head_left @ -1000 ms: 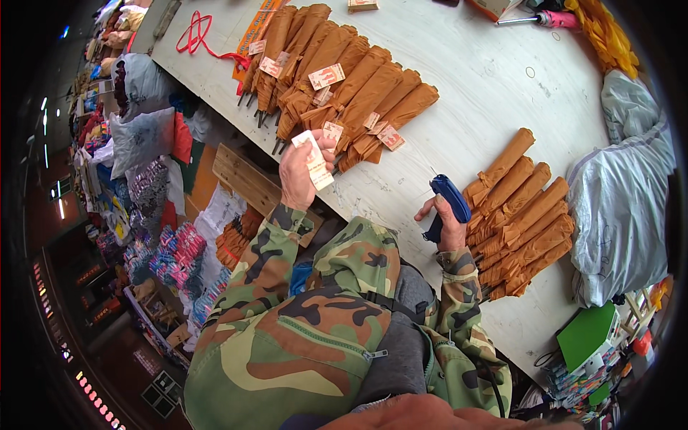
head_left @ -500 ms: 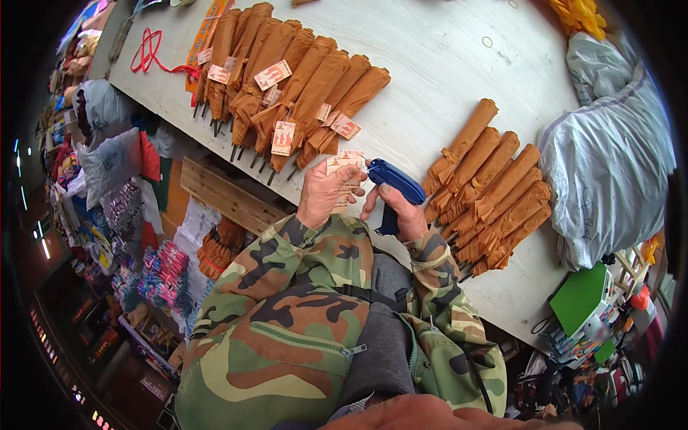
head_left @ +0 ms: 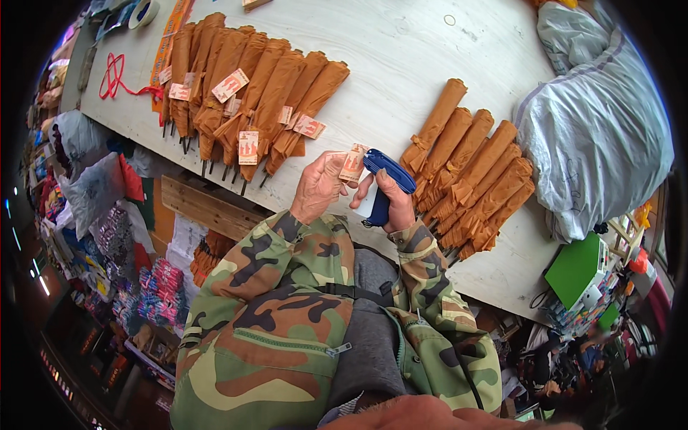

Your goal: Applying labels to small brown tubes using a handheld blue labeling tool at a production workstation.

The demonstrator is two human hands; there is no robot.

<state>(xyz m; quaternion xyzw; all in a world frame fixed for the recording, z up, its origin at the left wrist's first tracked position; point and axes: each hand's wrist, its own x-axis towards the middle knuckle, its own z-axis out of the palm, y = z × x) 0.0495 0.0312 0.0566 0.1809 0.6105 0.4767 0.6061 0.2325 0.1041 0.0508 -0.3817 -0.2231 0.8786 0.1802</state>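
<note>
In front of my chest, my left hand (head_left: 315, 190) pinches a cream-and-orange paper tag (head_left: 353, 166) between thumb and fingers. My right hand (head_left: 396, 204) is wrapped round a blue tagging gun (head_left: 393, 172) with a white lever. The gun's nose meets the tag's upper right edge; whether its needle goes through the card cannot be seen. Beyond my left hand lies a row of folded orange-brown umbrellas (head_left: 278, 79), several with similar tags on them. Right of the gun lies a second group of folded umbrellas (head_left: 481, 168), with no tags showing.
Both groups lie on a pale table (head_left: 401, 54), its near edge slanting down to the right. A big silvery-white sack (head_left: 591, 136) bulges at the right. Red ribbon (head_left: 115, 79) and a tape roll (head_left: 143, 14) are at the far left. A wooden plank (head_left: 208, 208) sits below the edge.
The tagging gun has turned and come against the tag, with its white lever now showing. My left fingers have shifted on the tag. The whole view has swung slightly right.
</note>
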